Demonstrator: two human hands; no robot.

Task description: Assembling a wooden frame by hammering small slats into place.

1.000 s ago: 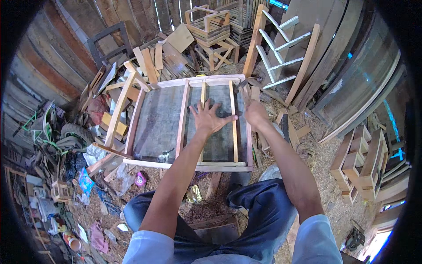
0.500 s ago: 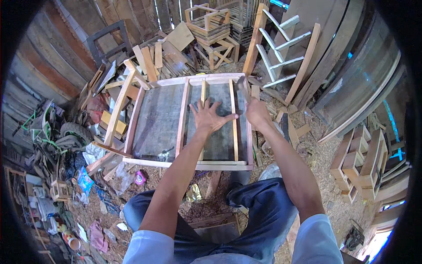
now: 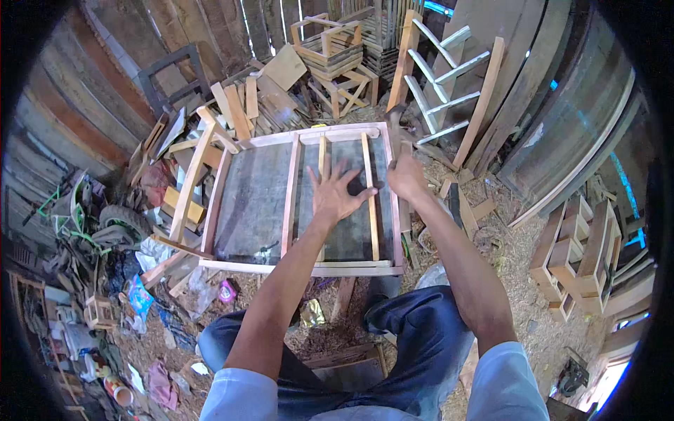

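A wooden frame (image 3: 288,203) with pale rails and thin cross slats lies in front of my knees, over a dark, scuffed panel. My left hand (image 3: 337,195) rests across it with fingers spread, its thumb touching the right-hand slat (image 3: 370,210). At the frame's right rail, my right hand (image 3: 407,177) is closed round the handle of a hammer (image 3: 395,130). The hammer's head points away from me, near the far right corner. Whether it touches the wood I cannot tell.
A ladder-like piece with white rungs (image 3: 449,74) leans behind on the right. Scrap boards (image 3: 246,105) and small wooden frames (image 3: 328,52) pile up at the back. A pink tape measure (image 3: 227,290) lies left of my legs; wooden racks (image 3: 576,256) stand at the right.
The hammer has swung away from the frame's far right corner, its head now farther out and slightly right. My left hand keeps its spread pose on the slats. The view has shifted slightly.
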